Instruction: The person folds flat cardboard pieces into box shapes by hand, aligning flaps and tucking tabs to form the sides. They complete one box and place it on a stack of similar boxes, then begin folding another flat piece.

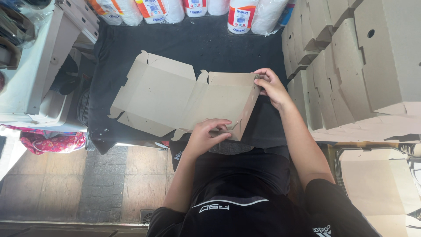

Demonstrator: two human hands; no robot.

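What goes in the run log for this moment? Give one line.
left hand: pressing near corner of cardboard box blank | right hand: pinching far corner, side flap raised | stack of folded boxes at right

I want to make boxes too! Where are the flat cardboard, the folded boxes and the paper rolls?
flat cardboard (162, 94), head view, middle panel.
folded boxes (386, 57), head view, side of one.
paper rolls (240, 17), head view, one roll's wrapper.

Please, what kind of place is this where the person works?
Probably a small packing station of a shop or food business. Both hands fold a flat cardboard box blank on a black-covered table, beside a stack of folded boxes and wrapped paper rolls.
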